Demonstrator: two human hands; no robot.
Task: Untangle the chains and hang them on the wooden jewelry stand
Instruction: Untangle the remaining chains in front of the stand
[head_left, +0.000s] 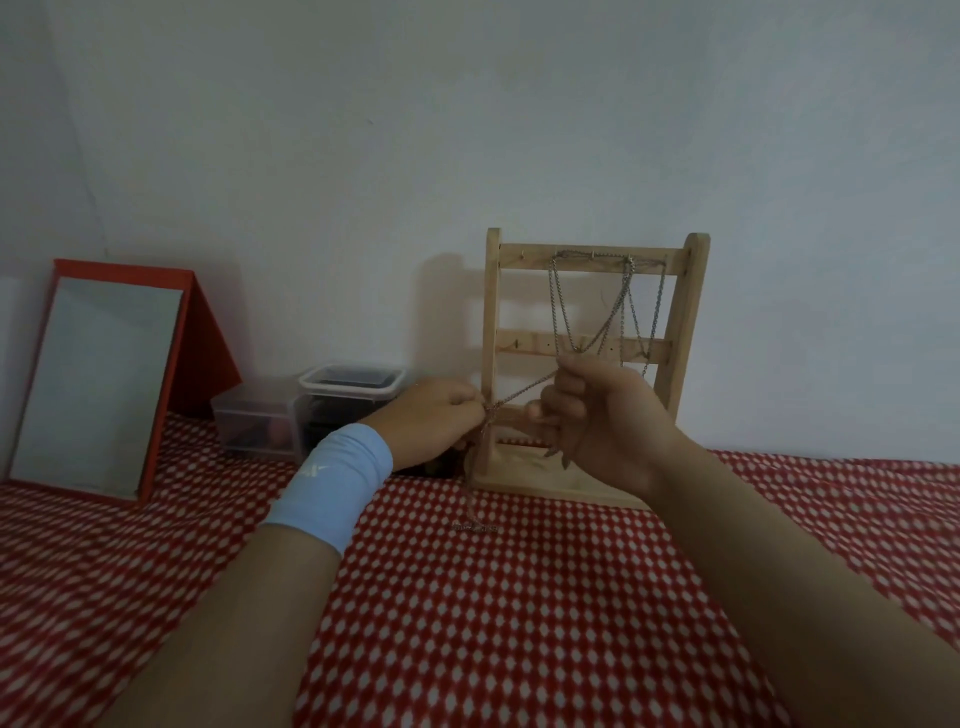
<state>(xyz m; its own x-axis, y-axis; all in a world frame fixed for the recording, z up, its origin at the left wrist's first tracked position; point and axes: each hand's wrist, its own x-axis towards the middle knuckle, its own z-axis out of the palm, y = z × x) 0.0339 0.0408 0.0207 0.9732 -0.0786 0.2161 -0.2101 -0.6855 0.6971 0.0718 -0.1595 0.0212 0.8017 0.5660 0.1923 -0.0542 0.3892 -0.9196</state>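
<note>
Under everything, cloth: a red cloth with white diamond dots spreads back to a pale wall.
Mirror: a mirror in an orange-red folding frame leans back at far left on the cloth.
Stand: the wooden jewelry stand is upright against the wall, right of centre, its base on the cloth.
Boxes: two clear plastic boxes sit between mirror and stand, the right one taller, with dark contents.
Left hand: the left hand, a light-blue wristband behind it, is level with the stand's left post; its fingers pinch the tangled chain.
Right hand: the right hand is in front of the stand's lower rail; its fingers are curled round the chain's other end.
Tangled chain: the tangled chain runs taut between the hands, and a twisted tail drops from the left pinch to the cloth.
Hung chains: silver hung chains drape from hooks on the top rail down to the middle rail. Whether they join the held chain cannot be told.
</note>
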